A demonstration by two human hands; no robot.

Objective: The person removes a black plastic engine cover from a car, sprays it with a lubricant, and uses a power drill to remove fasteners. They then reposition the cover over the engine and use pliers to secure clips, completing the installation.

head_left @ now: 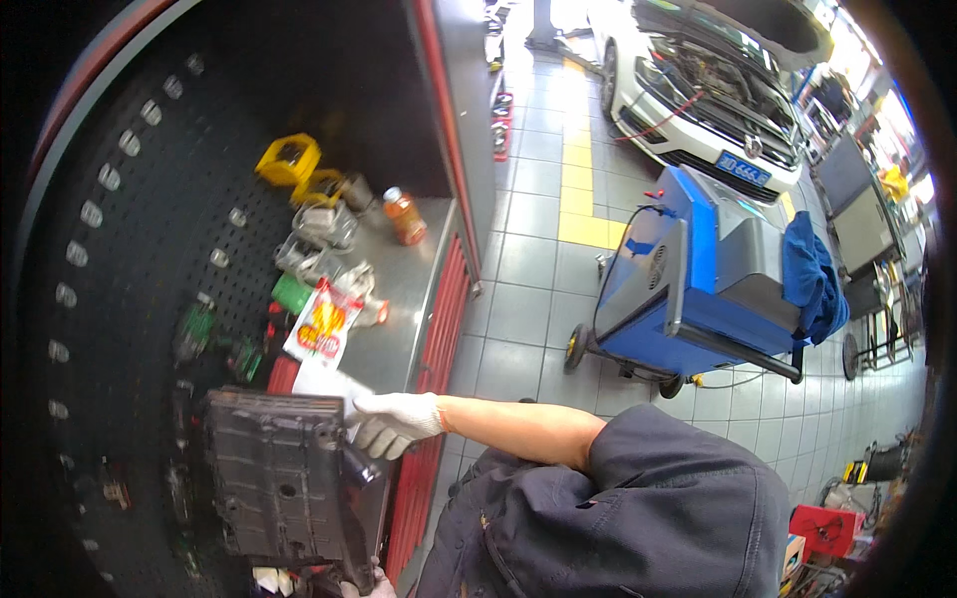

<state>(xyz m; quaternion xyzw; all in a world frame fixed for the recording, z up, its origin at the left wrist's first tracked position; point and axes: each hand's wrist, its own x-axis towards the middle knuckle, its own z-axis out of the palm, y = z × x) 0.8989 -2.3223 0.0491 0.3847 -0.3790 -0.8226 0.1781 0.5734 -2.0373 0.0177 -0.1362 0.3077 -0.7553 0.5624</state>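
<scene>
A black ribbed plastic panel (284, 483) with a small round hole is held tilted over the bench at lower left. My left hand (371, 584), in a pale glove and partly cut off by the bottom edge, grips the panel's near corner. Beside the panel's upper corner is my right hand (397, 423), in a white knit glove, thumb out and fingers loosely bent and apart. Its fingertips are close to a dark cylindrical object (361, 466). Just past the thumb lies a white sheet or cloth (324, 383).
On the metal bench (394, 344) are a red-and-white food packet (323, 324), an orange drink bottle (404, 217) and yellow holders (289, 161). A black pegboard (150, 329) backs it. Behind me stand a blue wheeled machine (688, 289) and a white car (698, 100), hood up.
</scene>
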